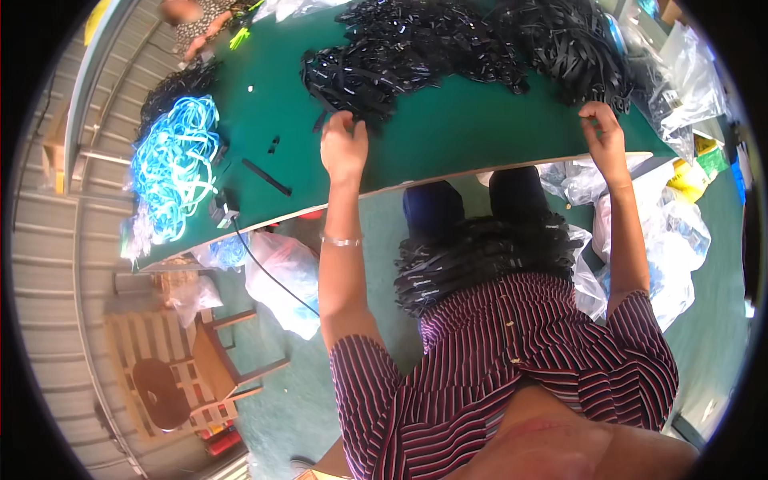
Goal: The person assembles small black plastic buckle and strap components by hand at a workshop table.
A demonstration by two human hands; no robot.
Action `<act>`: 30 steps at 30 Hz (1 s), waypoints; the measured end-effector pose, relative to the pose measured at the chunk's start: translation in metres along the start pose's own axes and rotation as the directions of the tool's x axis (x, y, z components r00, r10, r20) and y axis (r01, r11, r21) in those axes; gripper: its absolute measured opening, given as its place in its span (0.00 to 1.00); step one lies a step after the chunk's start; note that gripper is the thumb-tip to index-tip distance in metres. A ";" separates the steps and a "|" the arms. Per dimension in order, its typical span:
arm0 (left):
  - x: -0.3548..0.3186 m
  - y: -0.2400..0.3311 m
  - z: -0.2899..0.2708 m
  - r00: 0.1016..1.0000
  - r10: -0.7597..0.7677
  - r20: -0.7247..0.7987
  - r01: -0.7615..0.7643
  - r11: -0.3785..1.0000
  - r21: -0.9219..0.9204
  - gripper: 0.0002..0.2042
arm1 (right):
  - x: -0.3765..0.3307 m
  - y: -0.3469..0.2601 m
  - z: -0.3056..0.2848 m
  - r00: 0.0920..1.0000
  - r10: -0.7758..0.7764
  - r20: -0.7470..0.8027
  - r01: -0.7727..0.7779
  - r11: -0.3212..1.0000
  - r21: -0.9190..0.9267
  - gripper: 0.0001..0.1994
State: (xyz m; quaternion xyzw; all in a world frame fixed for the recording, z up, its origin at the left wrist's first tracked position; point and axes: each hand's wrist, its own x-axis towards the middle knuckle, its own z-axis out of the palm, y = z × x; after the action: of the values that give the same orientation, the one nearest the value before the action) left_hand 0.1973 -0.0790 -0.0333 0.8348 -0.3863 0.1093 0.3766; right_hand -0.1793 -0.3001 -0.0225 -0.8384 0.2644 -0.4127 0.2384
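Note:
On the green table lies a long heap of black straps (432,48) with small shiny pieces among them. My left hand (344,148) is at the near left end of this heap, its fingers curled together beside a strap end; whatever they hold is too small to make out. Further right, my right hand (606,140) hovers by the near edge of a second pile of black straps (572,56). Its fingers are bent toward the thumb, and I cannot make out anything between them. A thick bundle of black straps (480,260) rests across my lap.
Bright blue and white cords (180,164) are heaped at the table's left, near a small device (222,210) with a cable. A black strip (266,177) lies on the green tabletop (432,132). Plastic bags (284,276) hang below, a wooden chair (228,360) stands left, and another person (200,24) is far left.

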 end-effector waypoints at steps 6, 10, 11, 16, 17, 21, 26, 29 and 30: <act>0.038 -0.011 0.029 0.973 -0.219 -0.072 0.230 0.952 0.200 0.18 | -0.007 0.043 0.000 0.996 -0.084 0.001 0.078 0.924 -0.375 0.16; 0.052 -0.023 0.032 0.976 -0.209 0.055 0.180 0.927 0.328 0.16 | 0.000 0.053 -0.002 0.997 -0.067 0.035 0.073 0.978 -0.195 0.15; 0.052 -0.032 0.033 0.989 -0.144 -0.017 0.143 0.944 0.296 0.14 | 0.001 0.053 0.002 0.999 0.044 -0.006 -0.043 0.997 0.067 0.13; 0.075 -0.117 0.031 0.959 -0.281 -0.034 0.266 0.937 -0.224 0.13 | 0.008 0.069 -0.013 0.997 -0.018 -0.078 0.014 0.998 -0.055 0.16; 0.076 -0.100 0.039 0.909 -0.392 0.143 0.417 0.852 -0.317 0.11 | 0.000 0.071 -0.023 0.997 -0.046 -0.058 0.038 0.991 -0.128 0.18; 0.084 -0.066 0.031 0.764 -0.513 0.391 0.636 0.700 -0.324 0.04 | -0.004 0.045 -0.025 0.989 -0.117 0.094 0.145 0.903 -0.404 0.20; 0.073 -0.053 0.033 0.826 -0.416 0.379 0.555 0.718 -0.420 0.07 | 0.009 0.038 -0.014 0.964 -0.109 0.241 0.239 0.752 -0.614 0.14; 0.058 -0.020 0.022 0.795 -0.499 0.345 0.602 0.570 -0.559 0.13 | 0.009 0.034 -0.014 0.952 -0.197 0.234 0.293 0.804 -0.517 0.09; 0.057 -0.024 0.021 0.797 -0.481 0.366 0.601 0.569 -0.561 0.14 | 0.010 0.027 -0.012 0.941 -0.240 0.238 0.328 0.815 -0.477 0.09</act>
State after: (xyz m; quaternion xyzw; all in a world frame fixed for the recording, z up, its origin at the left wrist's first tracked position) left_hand 0.2510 -0.1155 -0.0338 0.7328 -0.1552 -0.2258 0.6229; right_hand -0.1905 -0.3288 -0.0273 -0.9328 0.2147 -0.2874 -0.0352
